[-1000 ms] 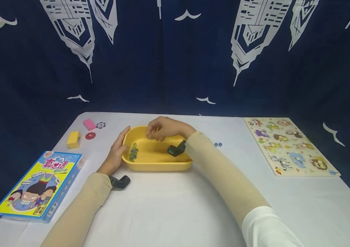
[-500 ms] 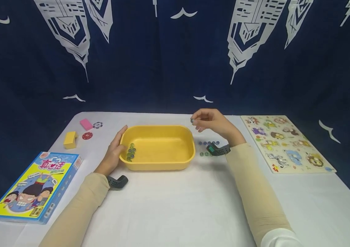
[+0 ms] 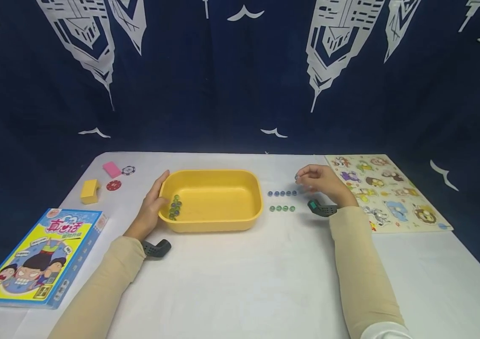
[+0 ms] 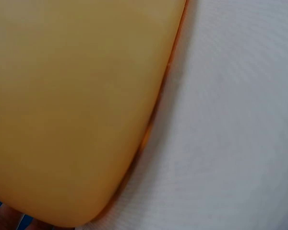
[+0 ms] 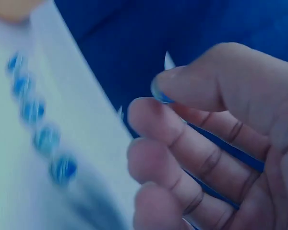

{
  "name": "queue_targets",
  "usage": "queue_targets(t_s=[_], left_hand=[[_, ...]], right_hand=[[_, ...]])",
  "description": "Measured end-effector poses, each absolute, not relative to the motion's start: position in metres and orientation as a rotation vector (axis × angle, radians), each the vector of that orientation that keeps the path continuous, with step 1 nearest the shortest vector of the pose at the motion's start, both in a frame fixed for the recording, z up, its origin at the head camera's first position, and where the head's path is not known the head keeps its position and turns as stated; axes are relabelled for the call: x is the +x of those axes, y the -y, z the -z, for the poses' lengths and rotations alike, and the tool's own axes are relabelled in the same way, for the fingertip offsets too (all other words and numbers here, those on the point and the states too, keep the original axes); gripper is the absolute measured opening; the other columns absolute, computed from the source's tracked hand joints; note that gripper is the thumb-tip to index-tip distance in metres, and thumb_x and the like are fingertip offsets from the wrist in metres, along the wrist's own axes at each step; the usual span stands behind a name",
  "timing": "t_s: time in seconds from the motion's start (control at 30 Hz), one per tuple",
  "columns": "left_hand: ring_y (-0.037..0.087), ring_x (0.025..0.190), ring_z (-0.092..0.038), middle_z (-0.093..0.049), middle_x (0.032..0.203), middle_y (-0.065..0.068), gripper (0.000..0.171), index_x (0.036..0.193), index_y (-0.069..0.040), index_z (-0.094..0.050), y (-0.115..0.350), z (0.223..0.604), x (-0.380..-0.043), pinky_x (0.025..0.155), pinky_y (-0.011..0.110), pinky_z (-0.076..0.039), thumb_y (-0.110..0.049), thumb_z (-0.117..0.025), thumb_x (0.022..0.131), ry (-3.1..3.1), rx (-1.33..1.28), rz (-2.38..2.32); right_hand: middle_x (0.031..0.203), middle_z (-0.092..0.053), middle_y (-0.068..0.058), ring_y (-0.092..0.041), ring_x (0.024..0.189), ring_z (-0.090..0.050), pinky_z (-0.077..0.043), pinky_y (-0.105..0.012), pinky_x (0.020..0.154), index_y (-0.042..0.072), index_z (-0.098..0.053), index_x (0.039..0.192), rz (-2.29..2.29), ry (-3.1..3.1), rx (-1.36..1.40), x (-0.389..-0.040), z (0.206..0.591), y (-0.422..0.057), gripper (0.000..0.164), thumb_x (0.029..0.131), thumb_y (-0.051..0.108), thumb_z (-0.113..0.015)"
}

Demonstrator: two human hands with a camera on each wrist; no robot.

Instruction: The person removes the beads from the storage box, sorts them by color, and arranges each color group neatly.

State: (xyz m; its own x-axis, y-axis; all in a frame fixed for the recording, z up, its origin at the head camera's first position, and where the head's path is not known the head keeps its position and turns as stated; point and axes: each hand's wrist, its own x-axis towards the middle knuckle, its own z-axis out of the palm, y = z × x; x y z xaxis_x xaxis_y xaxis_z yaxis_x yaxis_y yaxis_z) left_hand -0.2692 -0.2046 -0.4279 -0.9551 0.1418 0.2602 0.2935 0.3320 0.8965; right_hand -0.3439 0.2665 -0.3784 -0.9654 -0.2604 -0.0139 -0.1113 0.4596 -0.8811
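A yellow plastic tray (image 3: pixel 210 226) stands mid-table, with several greenish glass marbles (image 3: pixel 175 207) along its left inner wall. My left hand (image 3: pixel 147 213) holds the tray's left side, fingers along the outer wall and thumb at the rim. To the right of the tray, several blue marbles (image 3: pixel 282 193) form one row, with several green marbles (image 3: pixel 282 208) in a row nearer me. Just past the right end of the blue row, my right hand (image 3: pixel 320 181) pinches a single marble (image 5: pixel 161 91) between thumb and index finger, mostly covered by the thumb in the right wrist view.
An animal picture board (image 3: pixel 392 197) lies at the right, partly behind my right wrist. At the left are a card-game box (image 3: pixel 41 259), a yellow block (image 3: pixel 90 191), a pink block (image 3: pixel 112 169), a red chip (image 3: pixel 114 185) and a black-and-white chip (image 3: pixel 128 170).
My right hand has moved from over the tray to the right, with a marble in its fingertips, and uncovered the marble rows. My left hand stays at the tray.
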Motion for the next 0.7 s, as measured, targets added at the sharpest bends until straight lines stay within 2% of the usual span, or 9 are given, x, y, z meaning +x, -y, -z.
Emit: queue_targets(t_s=[0.2, 0.5, 0.7], left_hand=[[0.026, 0.153, -0.009, -0.014, 0.167, 0.003, 0.08, 0.161, -0.016, -0.016, 0.204, 0.43, -0.271, 0.123, 0.051, -0.008, -0.004, -0.039, 0.085, 2.46, -0.4, 1.679], [0.028, 0.153, -0.008, -0.013, 0.167, 0.006, 0.08, 0.161, -0.014, -0.015, 0.205, 0.428, -0.269, 0.123, 0.051, -0.007, -0.002, -0.038, 0.085, 2.452, -0.405, 1.684], [0.027, 0.153, -0.008, -0.013, 0.167, 0.007, 0.08, 0.16, -0.012, -0.015, 0.203, 0.426, -0.268, 0.124, 0.049, -0.007, -0.001, -0.038, 0.084, 2.446, -0.408, 1.701]], right_hand=[[0.075, -0.059, -0.003, -0.012, 0.062, -0.052, -0.051, -0.025, 0.057, -0.008, -0.059, 0.116, 1.536, -2.489, -0.249, -0.347, 0.403, -0.285, 0.029, 0.094, 0.011, -0.063], [0.08, -0.064, -0.002, -0.013, 0.058, -0.054, -0.05, -0.024, 0.058, -0.005, -0.068, 0.11, 1.392, -2.583, -0.246, -0.348, 0.412, -0.286, 0.029, 0.089, 0.014, -0.071], [0.079, -0.063, -0.001, -0.012, 0.061, -0.054, -0.05, -0.023, 0.058, -0.007, -0.068, 0.113, 1.377, -2.579, -0.248, -0.346, 0.411, -0.285, 0.032, 0.088, 0.013, -0.073]])
